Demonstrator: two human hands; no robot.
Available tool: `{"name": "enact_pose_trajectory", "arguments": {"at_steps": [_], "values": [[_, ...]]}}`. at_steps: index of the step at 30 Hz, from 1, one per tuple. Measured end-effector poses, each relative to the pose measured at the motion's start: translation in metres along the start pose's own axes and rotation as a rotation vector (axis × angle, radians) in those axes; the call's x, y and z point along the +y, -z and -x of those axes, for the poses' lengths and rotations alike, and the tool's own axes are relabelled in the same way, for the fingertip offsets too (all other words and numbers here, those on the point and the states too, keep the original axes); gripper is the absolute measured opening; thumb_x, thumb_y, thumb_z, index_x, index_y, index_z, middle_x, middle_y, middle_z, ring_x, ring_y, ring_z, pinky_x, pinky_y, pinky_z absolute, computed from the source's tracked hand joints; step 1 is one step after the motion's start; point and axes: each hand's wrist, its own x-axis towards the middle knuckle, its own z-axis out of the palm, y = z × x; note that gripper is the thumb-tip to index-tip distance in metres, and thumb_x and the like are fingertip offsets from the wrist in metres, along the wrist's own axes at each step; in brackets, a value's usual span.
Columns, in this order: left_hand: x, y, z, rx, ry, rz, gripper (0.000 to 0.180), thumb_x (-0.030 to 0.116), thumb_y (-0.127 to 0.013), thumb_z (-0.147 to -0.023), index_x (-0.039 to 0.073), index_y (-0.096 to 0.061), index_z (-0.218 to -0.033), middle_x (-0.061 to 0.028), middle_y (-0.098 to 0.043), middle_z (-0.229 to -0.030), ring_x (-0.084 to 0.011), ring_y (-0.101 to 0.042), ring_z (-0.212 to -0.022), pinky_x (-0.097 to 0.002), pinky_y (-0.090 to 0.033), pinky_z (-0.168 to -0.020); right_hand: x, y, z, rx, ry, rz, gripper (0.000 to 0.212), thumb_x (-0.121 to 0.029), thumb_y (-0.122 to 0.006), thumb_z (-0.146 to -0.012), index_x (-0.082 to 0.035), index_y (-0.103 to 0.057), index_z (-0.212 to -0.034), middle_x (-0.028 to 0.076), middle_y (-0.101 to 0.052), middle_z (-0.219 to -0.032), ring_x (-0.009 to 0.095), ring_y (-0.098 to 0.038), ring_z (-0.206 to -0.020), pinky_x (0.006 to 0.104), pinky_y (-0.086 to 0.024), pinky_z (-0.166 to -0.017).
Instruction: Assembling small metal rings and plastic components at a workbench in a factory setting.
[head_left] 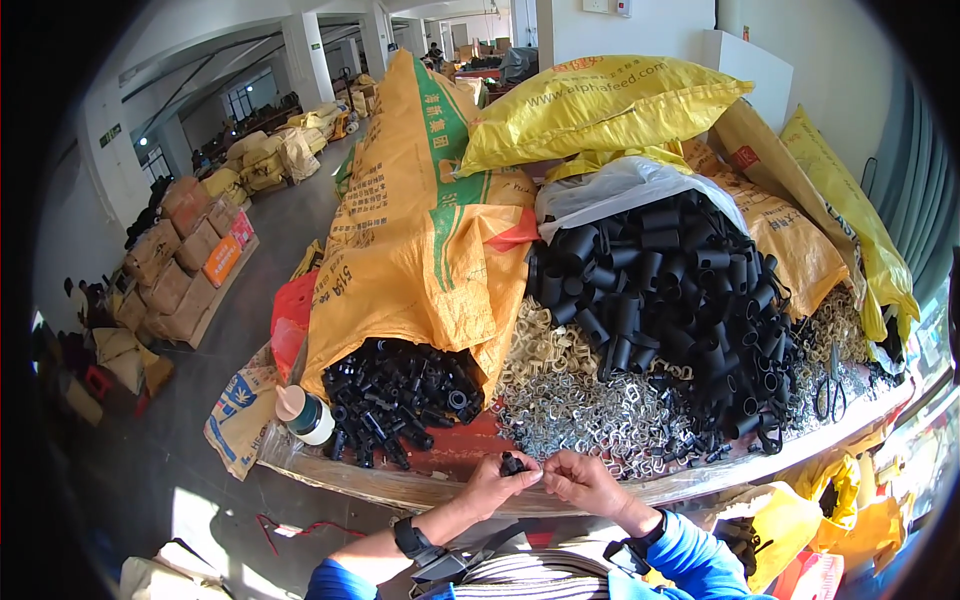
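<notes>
My left hand (490, 488) pinches a small black plastic fitting (511, 464) between thumb and fingers, just above the table's front edge. My right hand (590, 486) is closed close beside it, fingertips together against the fitting's side; what it grips is too small to make out. Behind the left hand, similar black fittings (400, 395) spill from the mouth of an orange woven sack (395, 240). Beyond the right hand lies a heap of small silvery metal clips (600, 415), with cream-coloured clips (545, 350) behind them. Many short black tubes (660, 275) pour from a white bag.
A bottle with a pink top (305, 415) stands at the table's left corner. Scissors (831, 388) lie at the right. A full yellow sack (605, 108) rests behind the heaps. Cardboard boxes (180, 265) are stacked on the left floor, and yellow bags (785, 530) sit below the table's right side.
</notes>
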Motion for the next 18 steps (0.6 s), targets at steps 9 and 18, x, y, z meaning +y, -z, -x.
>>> {"name": "enact_pose_trajectory", "arguments": {"at_steps": [9,18], "values": [[0.005,-0.003,0.003,-0.021,0.003,0.005,0.012,0.014,-0.06,-0.075,0.004,-0.056,-0.077,0.0041,-0.047,-0.06,-0.0039,-0.04,-0.053,-0.0186,-0.031,-0.046,-0.002,-0.002,0.001,-0.016,-0.062,-0.212,0.011,-0.012,-0.049,-0.083,-0.001,-0.047,-0.083,0.0,-0.05,-0.066,0.005,-0.044,-0.055,0.0189,-0.037,-0.049],[0.01,-0.003,0.007,-0.041,-0.041,-0.097,0.01,0.011,-0.059,-0.075,0.003,-0.055,-0.078,0.0027,-0.049,-0.064,-0.0042,-0.041,-0.057,-0.0192,-0.033,-0.05,0.0,-0.006,0.001,-0.017,-0.146,-0.502,0.01,-0.013,-0.048,-0.083,-0.003,-0.047,-0.081,0.001,-0.049,-0.065,0.005,-0.041,-0.052,0.0178,-0.035,-0.049]]}}
